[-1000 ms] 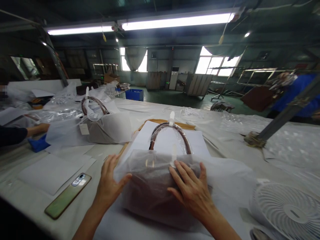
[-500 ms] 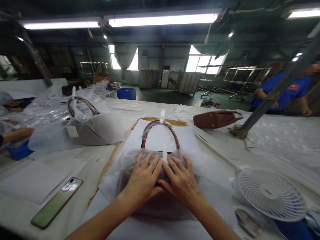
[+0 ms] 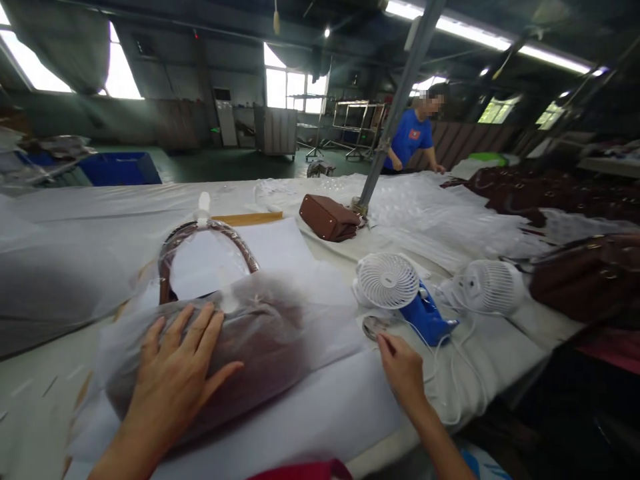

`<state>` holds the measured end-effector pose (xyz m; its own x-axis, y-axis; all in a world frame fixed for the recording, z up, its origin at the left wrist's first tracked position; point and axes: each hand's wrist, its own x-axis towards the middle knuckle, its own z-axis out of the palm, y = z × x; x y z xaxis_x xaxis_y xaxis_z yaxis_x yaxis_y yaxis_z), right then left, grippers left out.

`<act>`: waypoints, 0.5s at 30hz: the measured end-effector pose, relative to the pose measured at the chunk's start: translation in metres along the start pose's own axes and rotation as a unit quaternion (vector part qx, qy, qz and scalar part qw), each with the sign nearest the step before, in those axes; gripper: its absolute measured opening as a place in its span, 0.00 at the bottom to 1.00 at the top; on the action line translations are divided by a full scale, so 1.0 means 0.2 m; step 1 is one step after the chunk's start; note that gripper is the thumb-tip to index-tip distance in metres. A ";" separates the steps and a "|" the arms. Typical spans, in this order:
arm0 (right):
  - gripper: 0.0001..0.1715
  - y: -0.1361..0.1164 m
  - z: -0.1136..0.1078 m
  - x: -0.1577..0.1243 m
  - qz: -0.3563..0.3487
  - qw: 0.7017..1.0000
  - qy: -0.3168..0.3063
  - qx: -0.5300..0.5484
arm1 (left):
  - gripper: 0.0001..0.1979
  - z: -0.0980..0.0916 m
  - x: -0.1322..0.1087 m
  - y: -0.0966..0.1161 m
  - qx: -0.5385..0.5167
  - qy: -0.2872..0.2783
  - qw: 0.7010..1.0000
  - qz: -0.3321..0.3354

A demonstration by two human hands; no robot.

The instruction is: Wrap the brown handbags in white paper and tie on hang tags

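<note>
A brown handbag (image 3: 250, 360) lies in front of me under thin translucent wrapping, its plastic-wrapped handles (image 3: 167, 267) standing up at the back. My left hand (image 3: 180, 360) rests flat on the wrapped bag, fingers spread. Over to the right, my right hand (image 3: 403, 367) has its fingers pressed together at the edge of a small clear-and-dark item (image 3: 373, 327); whether they grip it is hidden. Just beyond stands a white fan (image 3: 388, 280) beside a blue object (image 3: 425, 313) on the table.
White sheets (image 3: 310, 393) lie under the bag. A second fan (image 3: 487, 287), white cords (image 3: 457, 373) and a brown bag (image 3: 590, 273) are farther right. Another brown bag (image 3: 330, 217) lies near a metal post (image 3: 395, 113). A person in blue (image 3: 413, 137) stands across the table.
The view has swung right. My right hand has left the wrapped bag and reached right to the small item by the fan. My left hand stays on the bag.
</note>
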<state>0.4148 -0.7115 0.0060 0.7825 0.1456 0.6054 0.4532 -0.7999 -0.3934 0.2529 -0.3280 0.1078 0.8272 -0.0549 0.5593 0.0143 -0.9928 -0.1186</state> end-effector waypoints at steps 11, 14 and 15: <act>0.21 0.47 0.27 0.13 0.123 0.963 -0.204 -0.125 | 0.32 -0.09 0.06 0.05 0.016 -0.035 0.998 -0.046; 0.12 0.49 0.28 0.11 0.049 0.978 -0.178 -0.102 | 0.32 -0.10 0.08 0.06 0.017 -0.028 0.997 -0.068; 0.09 0.49 0.27 0.11 0.028 0.980 -0.174 -0.091 | 0.32 -0.10 0.08 0.06 0.017 -0.025 0.997 -0.074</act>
<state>0.4995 -0.7550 -0.0554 0.9167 0.2624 0.3014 0.3461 -0.8984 -0.2704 0.2558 -0.3425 0.1319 0.8418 0.0985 0.5307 0.1563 -0.9856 -0.0651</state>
